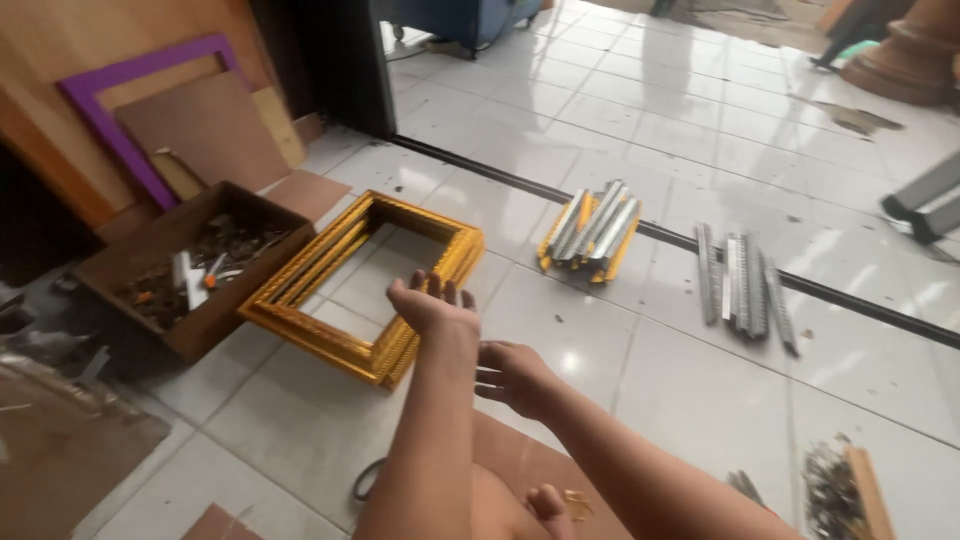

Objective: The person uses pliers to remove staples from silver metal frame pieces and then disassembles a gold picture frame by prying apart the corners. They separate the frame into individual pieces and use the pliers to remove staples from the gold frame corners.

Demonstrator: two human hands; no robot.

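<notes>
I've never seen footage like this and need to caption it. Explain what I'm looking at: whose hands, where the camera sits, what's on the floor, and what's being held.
There is no machine here. One camera sits on a person's head and looks down, so the two bare arms reaching in from the bottom are that person's own. The left hand is open, palm up, over the edge of a gold picture frame that lies flat on the white tiled floor. The right hand is also open beside it. Neither hand holds anything. Left of the frame is a brown box of small scraps. Further out lie a bundle of gold and silver frame strips and a row of silver strips. A purple frame leans on the wall.
</notes>
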